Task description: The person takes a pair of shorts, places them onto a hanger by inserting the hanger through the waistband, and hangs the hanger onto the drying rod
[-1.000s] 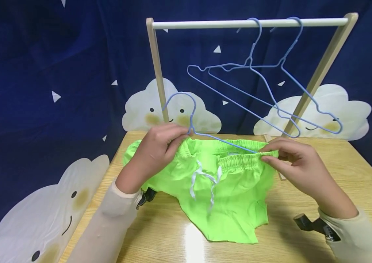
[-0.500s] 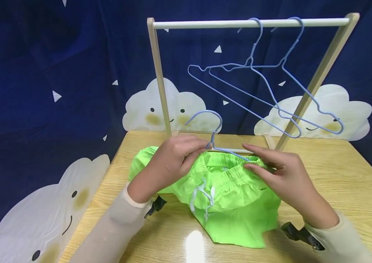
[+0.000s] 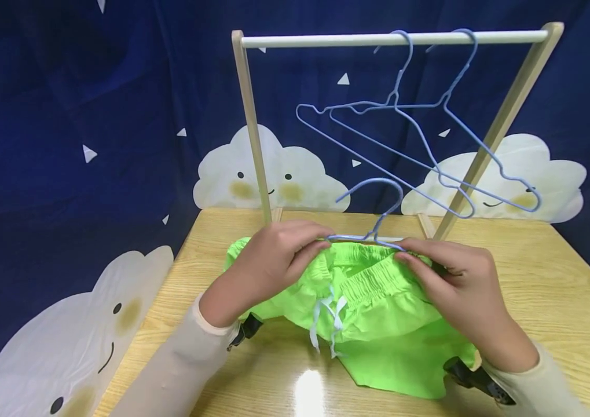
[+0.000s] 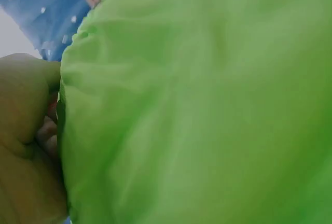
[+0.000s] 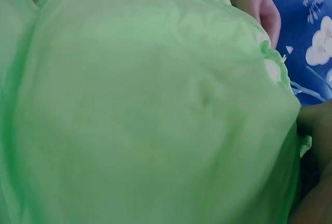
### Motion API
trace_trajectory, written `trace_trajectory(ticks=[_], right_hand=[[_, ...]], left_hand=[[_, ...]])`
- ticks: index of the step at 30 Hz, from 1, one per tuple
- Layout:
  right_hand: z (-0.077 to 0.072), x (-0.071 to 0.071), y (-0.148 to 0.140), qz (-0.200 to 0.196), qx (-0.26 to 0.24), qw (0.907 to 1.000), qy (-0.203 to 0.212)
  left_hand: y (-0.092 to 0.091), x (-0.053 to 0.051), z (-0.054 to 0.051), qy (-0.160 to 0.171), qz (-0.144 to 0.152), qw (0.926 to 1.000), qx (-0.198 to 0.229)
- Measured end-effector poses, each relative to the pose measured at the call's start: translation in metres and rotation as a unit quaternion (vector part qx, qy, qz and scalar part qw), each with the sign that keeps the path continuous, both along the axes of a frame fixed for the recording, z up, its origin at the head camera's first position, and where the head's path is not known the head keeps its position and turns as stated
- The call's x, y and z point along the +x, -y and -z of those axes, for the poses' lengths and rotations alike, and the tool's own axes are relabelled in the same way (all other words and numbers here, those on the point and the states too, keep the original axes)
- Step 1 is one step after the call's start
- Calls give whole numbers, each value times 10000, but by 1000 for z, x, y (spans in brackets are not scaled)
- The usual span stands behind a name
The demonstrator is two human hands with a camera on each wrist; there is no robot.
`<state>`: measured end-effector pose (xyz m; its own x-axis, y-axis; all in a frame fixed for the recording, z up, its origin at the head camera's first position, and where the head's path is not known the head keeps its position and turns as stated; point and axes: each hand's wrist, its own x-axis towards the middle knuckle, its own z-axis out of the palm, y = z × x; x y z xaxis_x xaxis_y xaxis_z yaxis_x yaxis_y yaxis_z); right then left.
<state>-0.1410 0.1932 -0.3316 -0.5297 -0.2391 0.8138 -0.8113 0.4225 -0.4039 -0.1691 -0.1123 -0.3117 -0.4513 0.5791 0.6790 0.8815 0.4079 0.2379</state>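
Note:
Bright green shorts (image 3: 378, 318) with an elastic waistband and white drawstrings hang between my hands, their lower part over the table. A blue wire hanger (image 3: 378, 180) stands hook-up at the waistband, its lower part hidden inside the shorts. At the waistband's left, my left hand (image 3: 284, 255) pinches the cloth and the hanger's left arm between thumb and fingers. My right hand (image 3: 464, 289) pinches the waistband's right side with the hanger's right arm. Green cloth (image 4: 181, 105) fills most of the left wrist view, and the shorts (image 5: 155, 105) likewise cover the right wrist view.
Behind the shorts stands a wooden rack with a white rail (image 3: 326, 40) and wooden posts (image 3: 253, 127). Two blue hangers hang on its right half, one hanger (image 3: 404, 110) partly overlapping the other. A wooden table (image 3: 550, 289) lies below, against a dark blue cloud-patterned curtain (image 3: 117, 87).
The hanger's hook has moved right and its left arm has come into sight by my left fingers. The shorts and left hand have shifted right; the right hand has come closer to the left.

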Motion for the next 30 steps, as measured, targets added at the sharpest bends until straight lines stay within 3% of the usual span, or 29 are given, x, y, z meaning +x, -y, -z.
trace_trajectory(ticks=[5, 8, 14, 19, 25, 30], right_hand=[[-7, -4, -14, 251, -256, 9993, 62], [-10, -7, -23, 273, -55, 9996, -11], [-14, -15, -43, 275, 227, 9993, 96], [-16, -16, -47, 338, 91, 9993, 133], [-30, -3, -49, 1053, 1, 9944, -68], [-49, 12, -52, 1610, -437, 9858, -181]], left_hand=[[19, -7, -5, 132, -207, 9994, 248], [29, -11, -8, 117, -332, 9984, 432], [55, -16, -14, 94, -865, 9908, 1036], [64, -18, -15, 368, -867, 9918, 859], [62, -21, -17, 544, -779, 9931, 686], [63, -23, -18, 335, -968, 9917, 773]])
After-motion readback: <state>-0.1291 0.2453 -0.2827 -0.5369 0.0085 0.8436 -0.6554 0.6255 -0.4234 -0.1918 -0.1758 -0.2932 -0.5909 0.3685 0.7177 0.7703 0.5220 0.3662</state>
